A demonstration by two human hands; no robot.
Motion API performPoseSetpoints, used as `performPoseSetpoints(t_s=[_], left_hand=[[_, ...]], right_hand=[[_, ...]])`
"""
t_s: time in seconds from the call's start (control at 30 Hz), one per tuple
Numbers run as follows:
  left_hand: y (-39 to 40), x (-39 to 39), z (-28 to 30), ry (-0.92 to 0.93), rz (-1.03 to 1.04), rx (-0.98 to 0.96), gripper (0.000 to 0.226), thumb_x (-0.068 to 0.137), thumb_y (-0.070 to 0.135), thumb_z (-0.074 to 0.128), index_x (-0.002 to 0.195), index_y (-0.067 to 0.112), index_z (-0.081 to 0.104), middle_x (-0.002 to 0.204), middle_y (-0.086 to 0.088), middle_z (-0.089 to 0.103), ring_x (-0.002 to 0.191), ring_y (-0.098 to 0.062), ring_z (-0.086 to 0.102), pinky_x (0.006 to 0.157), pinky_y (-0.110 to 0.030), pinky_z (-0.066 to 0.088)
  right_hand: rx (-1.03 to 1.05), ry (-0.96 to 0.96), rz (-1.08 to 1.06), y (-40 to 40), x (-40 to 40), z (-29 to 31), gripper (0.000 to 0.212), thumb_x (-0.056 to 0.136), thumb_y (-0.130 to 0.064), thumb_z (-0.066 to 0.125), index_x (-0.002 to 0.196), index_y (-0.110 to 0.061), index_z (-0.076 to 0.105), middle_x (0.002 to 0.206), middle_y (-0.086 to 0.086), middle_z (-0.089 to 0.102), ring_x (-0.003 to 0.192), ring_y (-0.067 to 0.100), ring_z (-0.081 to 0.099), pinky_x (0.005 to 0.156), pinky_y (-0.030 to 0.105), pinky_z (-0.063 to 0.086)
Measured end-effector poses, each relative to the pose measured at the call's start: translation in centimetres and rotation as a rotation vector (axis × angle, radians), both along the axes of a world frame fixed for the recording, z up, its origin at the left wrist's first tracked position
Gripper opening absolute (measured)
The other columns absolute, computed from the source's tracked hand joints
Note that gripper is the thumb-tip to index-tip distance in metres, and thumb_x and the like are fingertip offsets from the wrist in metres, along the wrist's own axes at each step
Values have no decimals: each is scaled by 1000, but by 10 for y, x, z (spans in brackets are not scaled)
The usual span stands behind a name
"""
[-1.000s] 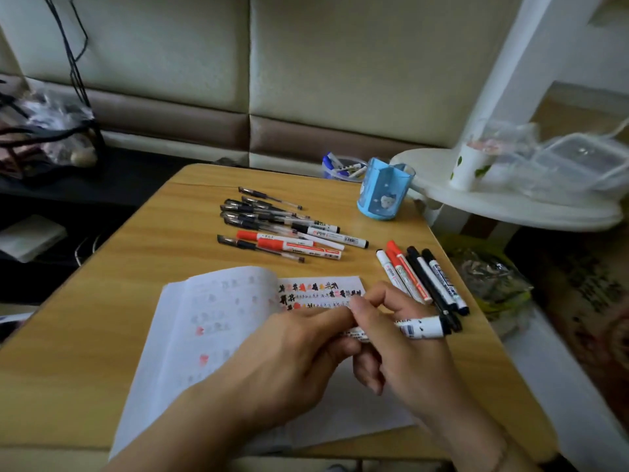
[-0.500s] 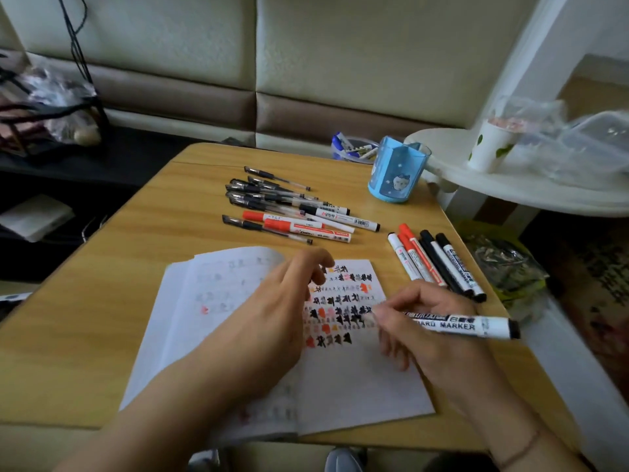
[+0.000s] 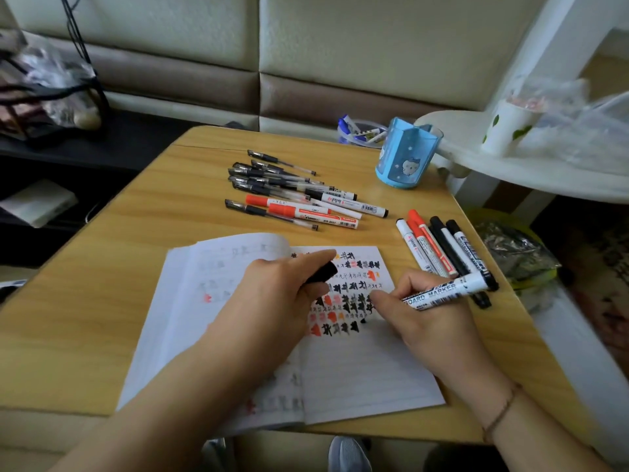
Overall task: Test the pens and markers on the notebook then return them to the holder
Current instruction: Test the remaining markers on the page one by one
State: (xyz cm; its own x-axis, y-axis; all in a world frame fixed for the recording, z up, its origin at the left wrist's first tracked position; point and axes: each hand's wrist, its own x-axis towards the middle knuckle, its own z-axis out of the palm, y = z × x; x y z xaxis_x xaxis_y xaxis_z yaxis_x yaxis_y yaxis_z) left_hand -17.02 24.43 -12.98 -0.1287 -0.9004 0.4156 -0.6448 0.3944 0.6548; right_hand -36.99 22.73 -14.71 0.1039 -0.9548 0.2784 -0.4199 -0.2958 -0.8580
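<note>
An open notebook [image 3: 357, 369] lies on the wooden table [image 3: 102, 267], its right page covered with black and red test marks. My right hand [image 3: 418, 318] grips a white board marker [image 3: 442, 291], tip down on the page. My left hand [image 3: 272, 291] rests on the notebook and holds the marker's black cap [image 3: 323, 272]. A pile of pens and markers [image 3: 292, 195] lies beyond the notebook. Several markers [image 3: 439, 247] lie in a row to the right. The blue pen holder [image 3: 406, 158] stands at the table's far right.
A white side table [image 3: 531, 165] with a cup [image 3: 503, 131] and plastic bags abuts the right edge. A clear tub of pens [image 3: 357, 131] sits behind the holder. A sofa back runs behind; a bag [image 3: 44, 93] lies far left.
Both hands held the capped marker together. The cap came off into my left hand, which settled on the notebook. My right hand turned the marker and brought its tip onto the page.
</note>
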Motion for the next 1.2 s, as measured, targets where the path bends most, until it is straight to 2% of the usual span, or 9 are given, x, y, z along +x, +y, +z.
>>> performPoseSetpoints(t_s=[0.07,0.13,0.3,0.4,0.57,0.83,0.97,1.1,1.2], left_hand=[[-1,0,-2,-37,-37,-34,44,87,0,63,126,21,63,102,2,72,96,-6,59,79,-11,46],[-2,0,-3,-66,-43,-52,44,86,0,63,125,20,63,103,2,71,94,-7,59,75,-7,44],[-2,0,-3,-71,-39,-53,39,86,4,64,122,19,65,101,1,72,90,-10,62,76,-18,49],[-2,1,-3,-84,-44,-62,28,84,12,60,110,17,70,91,0,73,81,-14,65,71,-28,50],[-3,2,-3,-82,-55,-68,29,80,2,70,104,18,72,89,2,73,86,-9,59,73,-23,46],[0,0,-1,-71,-65,-69,29,84,10,70,111,19,70,96,5,73,92,-7,60,78,-19,47],[2,0,2,-73,-41,-21,25,85,19,70,110,23,67,94,9,72,92,-6,58,76,-16,46],[6,-3,6,-42,-82,-28,23,87,23,68,108,26,64,94,13,71,83,-2,63,70,-18,49],[8,-4,8,-5,-90,-48,22,88,23,67,109,27,63,93,19,68,88,2,61,74,-13,48]], right_hand=[[4,11,15,0,1,0,34,79,-13,76,55,-6,53,46,9,49,43,9,41,42,24,33],[8,20,23,1,2,1,34,79,-12,76,56,-4,53,48,14,49,43,11,40,41,24,31],[18,25,31,3,2,4,34,78,-8,75,54,-3,52,44,1,47,41,7,38,38,21,29],[11,38,28,3,1,5,33,78,-6,75,55,-1,52,45,5,47,42,9,39,39,23,30],[7,50,23,3,2,6,33,79,-12,75,56,-1,53,48,13,50,44,14,41,42,28,32],[71,13,1,0,1,6,35,79,-9,74,54,-3,49,45,13,45,43,16,39,43,27,30],[106,-192,35,3,-1,12,28,76,-24,77,58,-15,57,48,0,52,43,13,43,42,25,35],[115,-442,119,13,-4,24,21,70,-35,82,73,-18,70,60,1,62,54,12,54,47,19,42],[112,-542,133,16,-6,27,23,72,-35,63,76,-16,74,59,10,64,53,20,55,44,21,40]])
